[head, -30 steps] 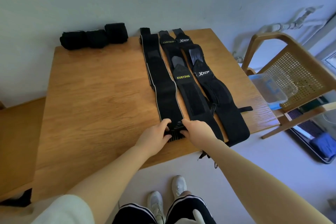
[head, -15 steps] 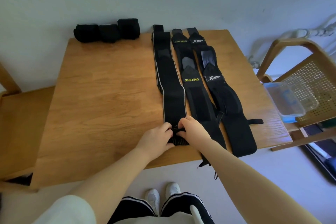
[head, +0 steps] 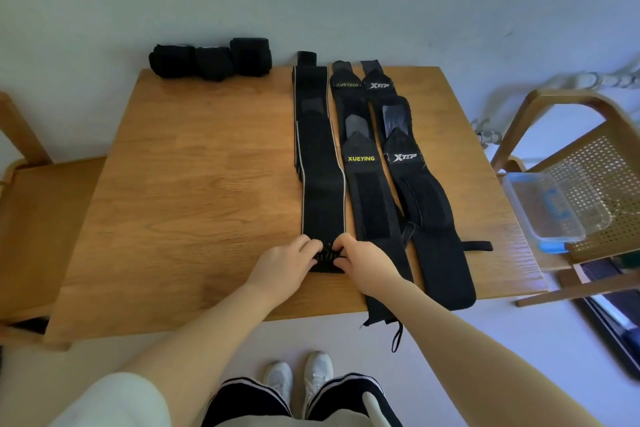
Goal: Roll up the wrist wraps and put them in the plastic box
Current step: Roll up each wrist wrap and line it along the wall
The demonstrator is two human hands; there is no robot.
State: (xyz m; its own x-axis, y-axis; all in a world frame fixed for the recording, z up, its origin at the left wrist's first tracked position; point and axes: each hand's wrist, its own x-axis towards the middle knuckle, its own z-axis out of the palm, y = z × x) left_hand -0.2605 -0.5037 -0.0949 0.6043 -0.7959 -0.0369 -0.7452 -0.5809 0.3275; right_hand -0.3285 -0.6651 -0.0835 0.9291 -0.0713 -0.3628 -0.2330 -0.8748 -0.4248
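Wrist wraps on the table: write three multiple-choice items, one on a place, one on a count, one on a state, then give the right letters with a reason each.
1. Where is the plastic box?
A. On the chair at right
B. On the table's middle
C. On the floor by the shoes

2. How many rolled wraps lie at the table's far left edge?
A. One
B. Three
C. Six

3. What are the hands doing?
A. Hanging idle
B. Lifting the box
C. Gripping the near end of the striped wrap

Answers: 1 A, the box rests on the chair seat. 2 B, three black rolls sit side by side. 3 C, the left hand and right hand curl round its rolled end.
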